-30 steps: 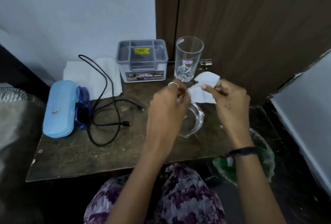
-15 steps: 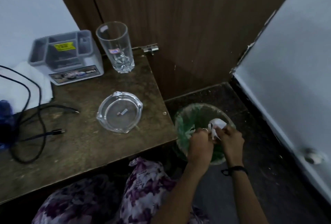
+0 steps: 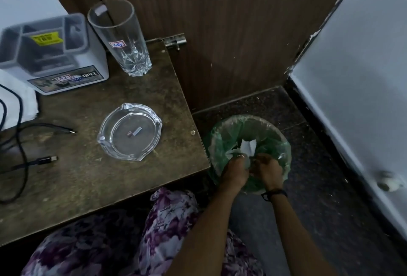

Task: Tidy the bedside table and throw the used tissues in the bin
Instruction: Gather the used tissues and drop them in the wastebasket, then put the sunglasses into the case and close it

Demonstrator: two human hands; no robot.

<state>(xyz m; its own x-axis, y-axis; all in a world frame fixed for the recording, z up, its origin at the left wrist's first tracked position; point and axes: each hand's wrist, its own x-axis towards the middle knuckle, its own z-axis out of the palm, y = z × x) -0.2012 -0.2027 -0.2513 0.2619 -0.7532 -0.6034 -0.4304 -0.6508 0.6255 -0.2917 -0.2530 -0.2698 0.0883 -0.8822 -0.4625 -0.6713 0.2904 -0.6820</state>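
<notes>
head view: both hands are down over the bin (image 3: pixel 220 141), which stands on the floor just off the right corner of the table (image 3: pixel 92 178). the left hand (image 3: pixel 234 171) and right hand (image 3: pixel 267 171) sit side by side, fingertips meeting, and together they pinch the tissue (image 3: pixel 248 146). each grip is closed on it. the white wad pokes out beyond the fingers, away from the body, and lies inside the ring of the green liner, so the bin's mouth is straight below the grip. that is the relation that matters: the drop is vertical, no reach left to make. neither hand is nearer than the other; both are over the near part of the mouth, so my guess is that opening the fingers is enough, with a slight push forward to keep the tissue off the near rim.

on the table, well apart from the hands, are a glass (image 3: pixel 120 37), a clear ashtray (image 3: pixel 130 131) with a small scrap in it, a grey organiser (image 3: pixel 52 53), a black cable (image 3: pixel 22 143) and a white cloth (image 3: pixel 13 103) at the left edge. these look like what is left to tidy.
</notes>
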